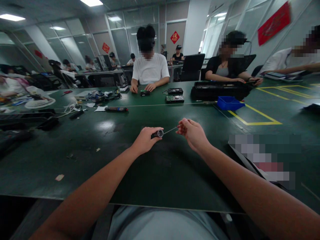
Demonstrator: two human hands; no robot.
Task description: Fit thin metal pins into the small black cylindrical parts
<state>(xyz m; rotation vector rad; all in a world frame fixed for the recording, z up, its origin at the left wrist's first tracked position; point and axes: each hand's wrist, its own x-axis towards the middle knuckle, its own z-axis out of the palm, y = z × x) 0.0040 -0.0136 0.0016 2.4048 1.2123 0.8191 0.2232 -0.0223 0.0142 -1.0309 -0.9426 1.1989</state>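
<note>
A small dark spool (158, 133) is gripped in the clenched fingers of the left hand (145, 140), held just above the green table (105, 156). A thin wire (170, 129) is pinched by the right hand (192, 132) right of the spool, apparently kept taut.

A red diamond sign (175, 37) hanging on the far wall, showing the Chinese character 福, a second red diamond sign (105, 47) on the glass partition, its character too small for reading, a red banner (274, 23) at upper right, its writing being unreadable.
</note>
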